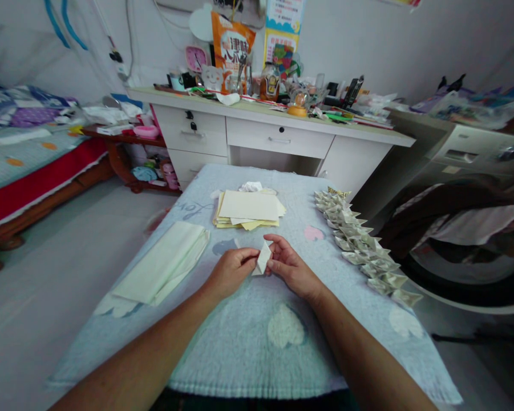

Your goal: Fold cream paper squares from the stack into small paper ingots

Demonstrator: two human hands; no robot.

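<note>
Between my two hands is a small folded piece of white paper (262, 258), diamond-shaped from this side. My left hand (235, 268) pinches its left edge between thumb and fingers. On the other side, my right hand (288, 264) grips it with the thumb in front and curled fingers behind. Just beyond the hands lies a stack of cream and yellow paper sheets (250, 205). A folded pile of larger pale sheets (162, 265) rests to the left. Rows of folded paper boats (359, 245) run along the right side.
A light blue patterned cloth (239, 365) covers the table. Behind it stands a white desk (278, 140) crowded with jars, a pink clock (195, 58) and an orange bag (231, 51). A washing machine (466, 154) with its door open is at right, a bed (38, 154) at left.
</note>
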